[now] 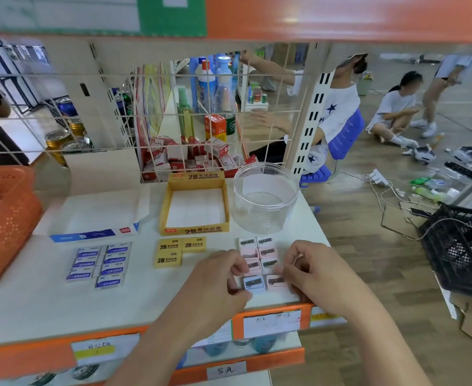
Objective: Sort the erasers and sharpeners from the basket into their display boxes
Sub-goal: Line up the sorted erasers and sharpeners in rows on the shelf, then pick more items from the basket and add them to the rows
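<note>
Clasps the nearest of the sharpeners [267, 252], a two-column block by the shelf [48, 302] front edge, between curled left hand [220, 277] and right hand [312, 271]. Finds yellow 2B erasers [180, 252] and blue-wrapped erasers [102, 263] to their left. Beyond, meets the 2B display box [194, 229], clear jar [265, 218], blue-fronted box [95, 235] and, far left, orange basket [9, 218].

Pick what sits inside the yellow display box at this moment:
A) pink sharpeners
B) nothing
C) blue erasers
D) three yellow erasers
B: the yellow box shows only its bare white floor, while the three yellow erasers lie on the shelf just in front of it.
</note>
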The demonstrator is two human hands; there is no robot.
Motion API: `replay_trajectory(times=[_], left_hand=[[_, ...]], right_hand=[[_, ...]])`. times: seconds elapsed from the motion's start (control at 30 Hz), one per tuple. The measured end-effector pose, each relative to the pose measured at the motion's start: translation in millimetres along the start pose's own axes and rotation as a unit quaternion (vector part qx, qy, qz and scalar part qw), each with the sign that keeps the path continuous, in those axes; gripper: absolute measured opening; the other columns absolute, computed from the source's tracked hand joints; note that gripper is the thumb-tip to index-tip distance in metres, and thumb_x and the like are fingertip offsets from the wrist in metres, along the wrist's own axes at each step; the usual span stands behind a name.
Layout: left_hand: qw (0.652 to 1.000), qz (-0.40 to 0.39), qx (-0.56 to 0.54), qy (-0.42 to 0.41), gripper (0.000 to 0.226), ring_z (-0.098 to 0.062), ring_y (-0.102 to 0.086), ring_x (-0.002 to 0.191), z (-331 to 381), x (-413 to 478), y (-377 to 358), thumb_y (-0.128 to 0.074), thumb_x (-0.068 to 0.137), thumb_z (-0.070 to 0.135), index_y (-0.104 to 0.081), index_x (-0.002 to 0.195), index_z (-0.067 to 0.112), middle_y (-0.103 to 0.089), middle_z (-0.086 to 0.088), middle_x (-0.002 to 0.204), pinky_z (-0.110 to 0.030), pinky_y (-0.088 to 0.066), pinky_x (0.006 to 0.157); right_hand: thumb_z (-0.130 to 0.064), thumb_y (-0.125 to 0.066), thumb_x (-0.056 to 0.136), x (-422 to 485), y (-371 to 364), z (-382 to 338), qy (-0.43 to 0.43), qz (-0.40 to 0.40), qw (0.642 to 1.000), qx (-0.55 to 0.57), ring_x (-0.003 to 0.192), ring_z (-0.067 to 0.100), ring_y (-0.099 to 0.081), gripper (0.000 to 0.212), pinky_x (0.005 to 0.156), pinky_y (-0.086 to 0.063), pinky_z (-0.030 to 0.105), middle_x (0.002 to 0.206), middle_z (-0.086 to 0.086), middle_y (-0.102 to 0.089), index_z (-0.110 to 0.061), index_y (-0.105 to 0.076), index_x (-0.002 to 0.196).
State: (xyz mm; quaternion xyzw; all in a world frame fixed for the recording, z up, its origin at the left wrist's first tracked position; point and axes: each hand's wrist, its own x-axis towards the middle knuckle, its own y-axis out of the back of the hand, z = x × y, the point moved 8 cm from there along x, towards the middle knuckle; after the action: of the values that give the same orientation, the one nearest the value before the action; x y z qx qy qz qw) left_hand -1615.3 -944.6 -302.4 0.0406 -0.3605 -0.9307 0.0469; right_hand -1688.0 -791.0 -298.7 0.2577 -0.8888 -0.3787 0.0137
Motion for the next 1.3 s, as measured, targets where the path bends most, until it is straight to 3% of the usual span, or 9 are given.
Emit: replay_trajectory(times=[0.13, 0.23, 0.33, 0.53, 0.63, 0.8, 0.97, 1.2, 1.3], left_hand=[[1.000, -0.013, 0.006, 0.012, 0.044, 0.007, -0.053, 0.083, 0.0, 0.3, -3.0, -0.074, 0.078, 0.027, -0.041, 0.101, 0.045, -0.041, 0.024, 0.109, -0.012, -0.048, 0.072], [0.999, -0.024, 0.024, 0.021, 0.068, 0.006, -0.054, 0.086, 1.6, 2.8, -4.5, -0.074, 0.078, 0.031, -0.032, 0.130, 0.045, -0.030, 0.025, 0.120, -0.010, -0.047, 0.074], [0.998, -0.042, 0.029, 0.023, 0.079, 0.005, -0.053, 0.089, 4.7, 6.2, -5.7, -0.074, 0.078, 0.030, -0.027, 0.141, 0.040, -0.024, 0.024, 0.121, -0.012, -0.046, 0.080], [0.995, -0.073, 0.048, 0.044, 0.087, 0.000, -0.054, 0.089, 4.9, 13.5, -6.7, -0.077, 0.078, 0.030, -0.023, 0.147, 0.036, -0.022, 0.019, 0.141, -0.009, -0.045, 0.075], [0.994, -0.082, 0.046, 0.051, 0.090, -0.003, -0.054, 0.091, 5.9, 14.5, -5.8, -0.078, 0.077, 0.030, -0.023, 0.148, 0.032, -0.020, 0.018, 0.144, -0.014, -0.048, 0.083], [0.992, -0.100, 0.045, 0.065, 0.094, -0.001, -0.056, 0.090, 5.1, 15.2, -5.0, -0.078, 0.076, 0.031, -0.020, 0.150, 0.031, -0.015, 0.020, 0.150, -0.020, -0.048, 0.091], [0.992, -0.101, 0.038, 0.058, 0.089, -0.001, -0.056, 0.087, 5.6, 16.7, -4.8, -0.077, 0.077, 0.030, -0.025, 0.149, 0.030, -0.020, 0.019, 0.148, -0.014, -0.045, 0.084], [0.992, -0.102, 0.039, 0.057, 0.091, -0.001, -0.056, 0.087, 5.3, 17.6, -5.6, -0.078, 0.076, 0.030, -0.024, 0.149, 0.029, -0.019, 0.018, 0.148, -0.013, -0.045, 0.084], [0.993, -0.098, 0.023, 0.063, 0.096, 0.000, -0.058, 0.090, 2.8, 15.1, -3.6, -0.079, 0.075, 0.032, -0.020, 0.151, 0.030, -0.014, 0.021, 0.150, -0.015, -0.049, 0.084]], right_hand=[[-0.041, -0.075, 0.077, -0.5, 1.9, 3.9, 0.000, -0.013, 1.000, 0.007, 0.050, 0.001, -0.047, 0.024, 0.051, -0.038, 0.017, 0.072, -0.005, -0.061, -0.035, -0.055, 0.089], [-0.029, -0.078, 0.075, -1.4, -4.6, 2.9, -0.010, -0.080, 0.997, -0.006, 0.057, -0.002, -0.052, 0.053, 0.056, -0.043, 0.016, 0.080, -0.006, -0.060, -0.045, -0.048, 0.116], [-0.023, -0.074, 0.077, 2.1, -6.0, -2.4, 0.000, -0.093, 0.995, -0.039, 0.063, -0.003, -0.055, 0.065, 0.060, -0.044, 0.016, 0.083, -0.009, -0.060, -0.047, -0.042, 0.129], [-0.022, -0.072, 0.078, 7.5, -7.7, -4.8, 0.002, -0.108, 0.992, -0.064, 0.065, -0.003, -0.055, 0.070, 0.060, -0.041, 0.015, 0.086, -0.013, -0.059, -0.045, -0.040, 0.135], [-0.019, -0.073, 0.076, 11.1, -9.3, -7.4, 0.005, -0.128, 0.990, -0.066, 0.071, 0.000, -0.056, 0.074, 0.064, -0.042, 0.016, 0.085, -0.012, -0.059, -0.044, -0.037, 0.136], [-0.018, -0.076, 0.075, 15.2, -11.4, -8.0, -0.017, -0.158, 0.986, -0.058, 0.081, 0.004, -0.058, 0.096, 0.070, -0.042, 0.018, 0.091, -0.007, -0.061, -0.040, -0.019, 0.149], [-0.016, -0.077, 0.073, 17.4, -10.4, -11.6, -0.013, -0.161, 0.985, -0.058, 0.073, 0.005, -0.057, 0.084, 0.067, -0.045, 0.019, 0.091, 0.000, -0.064, -0.036, -0.034, 0.142], [-0.020, -0.081, 0.072, 18.7, -10.4, -7.8, -0.018, -0.157, 0.986, -0.054, 0.077, 0.000, -0.053, 0.093, 0.069, -0.037, 0.017, 0.088, -0.015, -0.058, -0.039, -0.027, 0.146], [-0.030, -0.082, 0.072, 18.0, -3.7, -9.9, -0.015, -0.121, 0.990, -0.067, 0.075, -0.002, -0.050, 0.092, 0.069, -0.036, 0.016, 0.084, -0.019, -0.053, -0.041, -0.027, 0.145]])
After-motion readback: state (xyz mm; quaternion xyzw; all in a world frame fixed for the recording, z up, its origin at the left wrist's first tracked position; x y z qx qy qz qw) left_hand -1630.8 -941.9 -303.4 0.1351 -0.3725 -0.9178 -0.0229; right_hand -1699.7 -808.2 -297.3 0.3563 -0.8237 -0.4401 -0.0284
